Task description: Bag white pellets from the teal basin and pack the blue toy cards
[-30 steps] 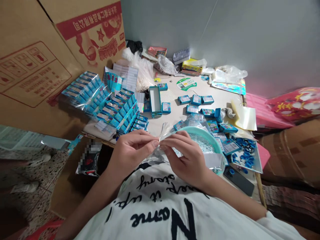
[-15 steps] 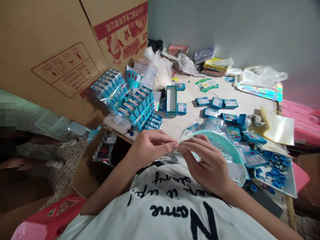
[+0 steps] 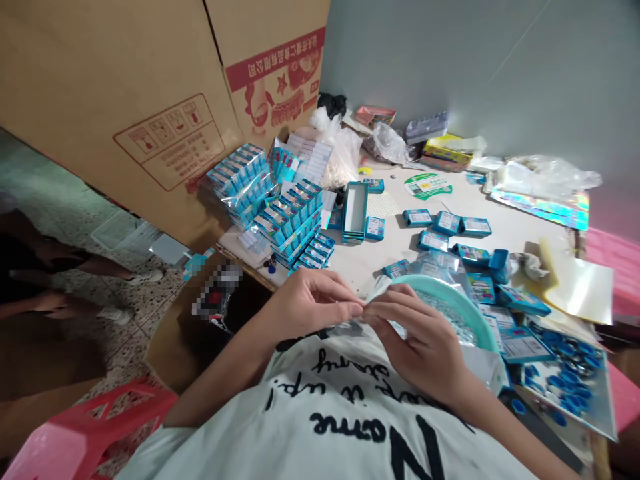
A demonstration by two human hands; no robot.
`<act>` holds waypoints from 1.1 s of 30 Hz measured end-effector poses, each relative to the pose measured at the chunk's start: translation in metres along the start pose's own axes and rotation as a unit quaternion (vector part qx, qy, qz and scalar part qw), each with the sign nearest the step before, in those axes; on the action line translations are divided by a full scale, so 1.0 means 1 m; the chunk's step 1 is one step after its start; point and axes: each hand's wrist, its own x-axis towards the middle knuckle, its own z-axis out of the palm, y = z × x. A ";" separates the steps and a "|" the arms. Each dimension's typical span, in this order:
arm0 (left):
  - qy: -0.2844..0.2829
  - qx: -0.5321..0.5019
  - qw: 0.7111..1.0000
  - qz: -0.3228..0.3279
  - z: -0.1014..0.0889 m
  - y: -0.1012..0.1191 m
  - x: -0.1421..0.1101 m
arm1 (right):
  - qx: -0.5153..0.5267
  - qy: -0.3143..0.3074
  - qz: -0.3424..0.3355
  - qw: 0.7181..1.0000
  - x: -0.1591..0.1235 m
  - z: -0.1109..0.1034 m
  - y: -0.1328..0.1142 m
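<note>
My left hand [image 3: 315, 303] and my right hand [image 3: 420, 333] meet fingertip to fingertip in front of my shirt. Both are closed in a pinch on a piece of clear plastic film [image 3: 379, 291], part of which sticks up between them. What else the fingers might cover is hidden. Just behind my right hand stands a turquoise bowl [image 3: 489, 327] of small clear pieces. Small blue boxes [image 3: 480, 288] lie beyond and to the right of it.
Stacked blue boxes [image 3: 287, 217] stand at the table's left, beside a large cardboard carton [image 3: 165, 67]. An upright empty blue box [image 3: 355, 207] is mid-table. At right, a white tray [image 3: 607, 400] holds blue rings. A red stool [image 3: 95, 420] and another person's legs [image 3: 85, 267] are at left.
The view has shifted, so the table and carton appear further right and slightly lower. Both hands keep their pinch, and the film now stands up a little more between them.
</note>
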 end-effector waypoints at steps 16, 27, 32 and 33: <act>0.067 0.159 0.979 0.110 0.015 -0.003 -0.003 | -0.006 0.033 0.052 0.998 -0.005 0.006 0.001; 0.158 0.270 0.919 0.241 0.030 -0.030 -0.006 | -0.027 0.071 0.073 0.994 -0.005 0.013 0.000; 0.134 0.198 0.948 0.208 0.020 -0.029 -0.004 | -0.021 0.069 0.084 0.994 -0.004 0.015 0.000; 0.121 0.195 0.951 0.208 0.017 -0.028 -0.004 | -0.020 0.066 0.090 0.994 -0.004 0.015 0.001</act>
